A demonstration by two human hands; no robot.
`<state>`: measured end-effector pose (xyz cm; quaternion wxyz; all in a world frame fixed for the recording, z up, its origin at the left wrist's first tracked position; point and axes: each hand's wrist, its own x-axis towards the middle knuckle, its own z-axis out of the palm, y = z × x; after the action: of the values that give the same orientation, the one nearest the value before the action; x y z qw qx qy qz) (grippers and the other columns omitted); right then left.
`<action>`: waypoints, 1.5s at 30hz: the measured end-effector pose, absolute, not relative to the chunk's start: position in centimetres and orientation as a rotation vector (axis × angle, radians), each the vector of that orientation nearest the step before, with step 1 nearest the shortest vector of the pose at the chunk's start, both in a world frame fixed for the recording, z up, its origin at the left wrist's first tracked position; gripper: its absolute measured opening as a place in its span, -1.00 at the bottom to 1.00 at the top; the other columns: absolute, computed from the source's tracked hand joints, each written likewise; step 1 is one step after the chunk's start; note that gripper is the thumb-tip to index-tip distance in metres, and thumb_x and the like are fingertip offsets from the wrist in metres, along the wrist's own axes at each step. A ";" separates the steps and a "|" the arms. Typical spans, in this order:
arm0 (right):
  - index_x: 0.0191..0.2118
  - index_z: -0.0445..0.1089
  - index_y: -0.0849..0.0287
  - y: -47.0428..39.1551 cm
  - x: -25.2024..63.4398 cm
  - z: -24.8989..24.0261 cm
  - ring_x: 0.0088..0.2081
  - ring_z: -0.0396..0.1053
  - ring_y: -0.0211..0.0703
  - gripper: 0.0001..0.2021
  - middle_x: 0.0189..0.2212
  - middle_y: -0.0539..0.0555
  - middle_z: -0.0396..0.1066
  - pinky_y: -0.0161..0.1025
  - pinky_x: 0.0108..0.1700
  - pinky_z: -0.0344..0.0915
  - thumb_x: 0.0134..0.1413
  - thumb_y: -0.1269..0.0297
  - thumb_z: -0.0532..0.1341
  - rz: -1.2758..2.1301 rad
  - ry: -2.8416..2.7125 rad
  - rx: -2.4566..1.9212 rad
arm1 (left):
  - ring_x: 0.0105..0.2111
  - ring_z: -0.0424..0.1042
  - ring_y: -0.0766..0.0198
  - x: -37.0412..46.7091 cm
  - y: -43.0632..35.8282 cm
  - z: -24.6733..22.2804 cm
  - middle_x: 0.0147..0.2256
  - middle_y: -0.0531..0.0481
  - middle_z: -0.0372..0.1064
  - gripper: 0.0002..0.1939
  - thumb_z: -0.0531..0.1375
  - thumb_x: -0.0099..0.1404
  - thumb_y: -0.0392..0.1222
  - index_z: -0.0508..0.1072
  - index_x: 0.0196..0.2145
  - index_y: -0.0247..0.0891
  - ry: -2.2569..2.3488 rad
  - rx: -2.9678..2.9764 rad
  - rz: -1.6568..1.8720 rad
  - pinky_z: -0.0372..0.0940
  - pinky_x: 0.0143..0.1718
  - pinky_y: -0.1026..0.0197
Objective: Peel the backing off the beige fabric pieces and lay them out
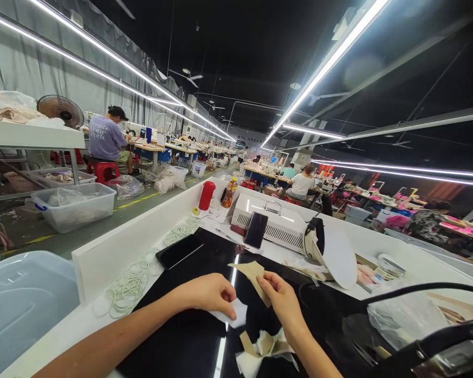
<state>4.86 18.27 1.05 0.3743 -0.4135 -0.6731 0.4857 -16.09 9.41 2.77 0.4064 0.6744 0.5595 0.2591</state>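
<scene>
- Pinching a white scrap (233,314), the left hand (208,294) keeps its grip pressed together on it, low over the glossy black surface (189,336).
- The right hand (281,299) has its grip closed on a tan paper piece (254,275), raised just beside the left hand.
- A heap of tan and white offcuts (262,349) lies below the right wrist.
- A dark phone (179,251) lies left, white elastic rings (132,283) beyond it.
- A propped phone (256,229) leans on a white machine (276,223); a red flask (207,195) stands behind.

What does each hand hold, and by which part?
The left hand pinches a white scrap at its top edge; the right hand holds a tan piece by its lower end.
</scene>
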 end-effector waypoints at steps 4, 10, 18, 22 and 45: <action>-0.34 0.45 0.21 19.7 3.4 -0.8 -0.47 0.38 -0.24 -0.64 -0.49 -0.07 0.43 -0.24 -0.34 0.33 0.17 -0.04 0.31 1.200 -2.010 -1.070 | -0.52 0.16 0.39 -17.0 9.7 4.9 -0.55 0.19 0.22 -0.73 0.31 0.12 0.01 0.47 -0.46 -0.27 1.270 1.640 0.767 0.00 -0.51 0.31; -0.39 0.40 0.17 19.2 1.5 -2.0 -0.45 0.31 -0.23 -0.84 -0.53 -0.12 0.31 -0.24 -0.31 0.24 0.18 0.25 0.30 1.021 -2.283 -1.127 | -0.43 0.33 0.33 -17.7 12.2 2.2 -0.40 0.10 0.40 -0.77 0.21 0.27 -0.09 0.52 -0.23 -0.31 1.371 1.568 0.844 0.16 -0.40 0.29; 0.02 0.45 0.11 18.4 2.6 -0.8 -0.31 0.28 -0.12 -0.53 -0.21 0.04 0.40 -0.20 -0.20 0.21 -0.11 0.33 0.27 0.976 -2.326 -1.113 | -0.48 0.31 0.34 -18.0 13.2 -1.6 -0.45 0.13 0.30 -0.70 0.27 0.37 -0.01 0.41 -0.37 -0.30 1.595 1.635 0.708 0.29 -0.37 0.24; -0.19 0.50 0.11 18.6 2.8 -0.3 -0.36 0.28 -0.16 -0.75 -0.33 0.00 0.46 -0.26 -0.28 0.20 -0.02 0.18 0.24 1.126 -2.365 -1.019 | -0.47 0.33 0.33 -18.0 13.2 -1.5 -0.44 0.11 0.33 -0.68 0.25 0.39 0.03 0.43 -0.34 -0.30 1.613 1.666 0.662 0.30 -0.36 0.22; -0.22 0.10 0.01 17.9 0.7 -1.8 -0.49 0.29 -0.15 -0.80 -0.55 -0.15 0.30 -0.27 -0.40 0.08 0.12 0.44 0.12 0.603 -2.400 -1.221 | -0.32 0.45 0.24 -16.4 11.6 -0.3 -0.23 0.00 0.44 -0.74 0.19 0.44 -0.13 0.37 0.02 -0.29 1.919 1.723 0.766 0.38 -0.18 0.09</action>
<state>0.73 17.86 -1.84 0.1902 -0.4345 -0.8539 0.2144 -16.40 11.61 -0.29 0.2237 0.6243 0.6952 0.2773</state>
